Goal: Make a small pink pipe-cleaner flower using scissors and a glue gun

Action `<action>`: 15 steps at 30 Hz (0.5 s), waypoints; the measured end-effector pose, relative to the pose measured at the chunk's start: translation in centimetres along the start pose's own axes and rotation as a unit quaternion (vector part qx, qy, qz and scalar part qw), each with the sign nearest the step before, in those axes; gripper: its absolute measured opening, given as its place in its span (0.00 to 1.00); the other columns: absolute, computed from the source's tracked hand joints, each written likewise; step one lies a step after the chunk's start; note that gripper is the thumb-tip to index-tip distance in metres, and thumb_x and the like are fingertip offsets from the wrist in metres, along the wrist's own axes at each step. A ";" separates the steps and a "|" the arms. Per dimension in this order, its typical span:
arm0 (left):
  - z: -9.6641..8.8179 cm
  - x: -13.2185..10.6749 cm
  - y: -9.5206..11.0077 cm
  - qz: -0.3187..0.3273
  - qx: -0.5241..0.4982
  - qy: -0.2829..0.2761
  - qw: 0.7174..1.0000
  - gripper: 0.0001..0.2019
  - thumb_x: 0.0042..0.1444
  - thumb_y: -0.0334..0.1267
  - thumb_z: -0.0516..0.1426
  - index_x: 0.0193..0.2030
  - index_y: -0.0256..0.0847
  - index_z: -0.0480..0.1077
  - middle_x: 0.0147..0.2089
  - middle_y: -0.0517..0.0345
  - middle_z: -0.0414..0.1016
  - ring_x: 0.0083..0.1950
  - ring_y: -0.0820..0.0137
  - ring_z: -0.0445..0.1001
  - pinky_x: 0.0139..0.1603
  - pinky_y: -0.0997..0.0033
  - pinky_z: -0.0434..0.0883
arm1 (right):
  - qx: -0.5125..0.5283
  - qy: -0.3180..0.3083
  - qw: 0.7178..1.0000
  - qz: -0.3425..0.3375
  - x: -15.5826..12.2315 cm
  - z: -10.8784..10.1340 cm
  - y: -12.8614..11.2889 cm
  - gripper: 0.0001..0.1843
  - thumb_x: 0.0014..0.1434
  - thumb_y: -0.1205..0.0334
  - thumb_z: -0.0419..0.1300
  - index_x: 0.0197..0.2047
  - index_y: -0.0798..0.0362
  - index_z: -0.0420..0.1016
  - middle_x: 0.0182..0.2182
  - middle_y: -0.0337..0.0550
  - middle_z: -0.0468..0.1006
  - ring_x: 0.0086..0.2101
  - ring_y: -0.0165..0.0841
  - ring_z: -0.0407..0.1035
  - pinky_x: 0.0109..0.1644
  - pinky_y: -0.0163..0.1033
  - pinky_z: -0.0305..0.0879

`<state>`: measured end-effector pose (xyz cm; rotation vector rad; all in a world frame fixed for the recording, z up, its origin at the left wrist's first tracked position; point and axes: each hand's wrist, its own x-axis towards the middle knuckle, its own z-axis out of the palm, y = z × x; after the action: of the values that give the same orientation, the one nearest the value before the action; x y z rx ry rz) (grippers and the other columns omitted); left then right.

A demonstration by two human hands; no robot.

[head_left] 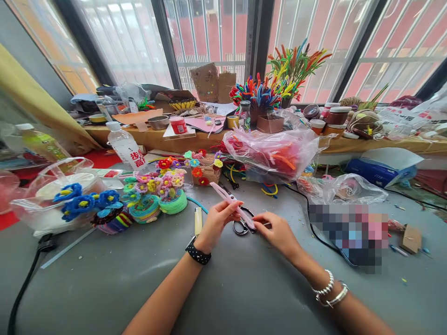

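Observation:
Pale pink pipe cleaners (220, 191), bundled into a narrow strip, slant between my two hands above the grey table. My left hand (218, 222) pinches the bundle near its middle, thumb on top. At its lower end, my right hand (279, 232) has thumb and fingertips closed on the tip. Beneath the bundle lies a pair of scissors (240, 229) with dark handles, partly hidden by the strip. A yellow lighter (198, 221) rests just left of my left hand.
Pipe-cleaner flowers in striped pots (144, 208) stand at the left beside blue flowers (83, 204). A plastic bag of pipe cleaners (275, 156) sits behind the hands. A black cable (316, 232) crosses the right side near a blurred-out device. One water bottle (125, 146) stands back left.

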<state>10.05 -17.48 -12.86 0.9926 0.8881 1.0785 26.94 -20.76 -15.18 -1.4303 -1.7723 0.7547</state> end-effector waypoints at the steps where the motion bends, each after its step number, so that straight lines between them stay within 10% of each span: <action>1: 0.0 0.0 0.0 0.022 0.018 0.035 0.999 0.13 0.41 0.41 0.61 0.32 0.34 0.72 0.24 0.60 0.71 0.24 0.78 0.68 0.29 0.77 0.68 | -0.053 -0.006 0.998 -0.018 0.4 0.4 -0.3 0.10 0.53 0.61 0.53 0.34 0.56 0.73 0.31 0.45 0.75 0.33 0.34 0.68 0.38 0.37 0.63; 6: -0.4 0.3 0.0 0.130 0.041 0.137 0.981 0.13 0.41 0.42 0.60 0.32 0.35 0.68 0.26 0.59 0.73 0.28 0.71 0.73 0.34 0.70 0.72 | -0.268 -0.061 0.961 -0.009 2.8 2.4 -2.5 0.11 0.53 0.60 0.55 0.38 0.57 0.70 0.36 0.49 0.73 0.39 0.36 0.66 0.42 0.36 0.59; 15: -1.0 0.7 0.2 0.147 -0.066 0.181 0.970 0.10 0.43 0.41 0.59 0.30 0.35 0.70 0.27 0.61 0.73 0.27 0.77 0.72 0.31 0.78 0.70 | -0.293 -0.102 0.948 0.073 4.4 4.3 -4.2 0.17 0.43 0.73 0.56 0.39 0.65 0.71 0.38 0.63 0.73 0.38 0.45 0.68 0.39 0.40 0.61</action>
<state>9.22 -16.57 -13.07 0.8455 0.9648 1.5869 20.55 -17.34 -13.48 -1.9422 -2.1857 0.4722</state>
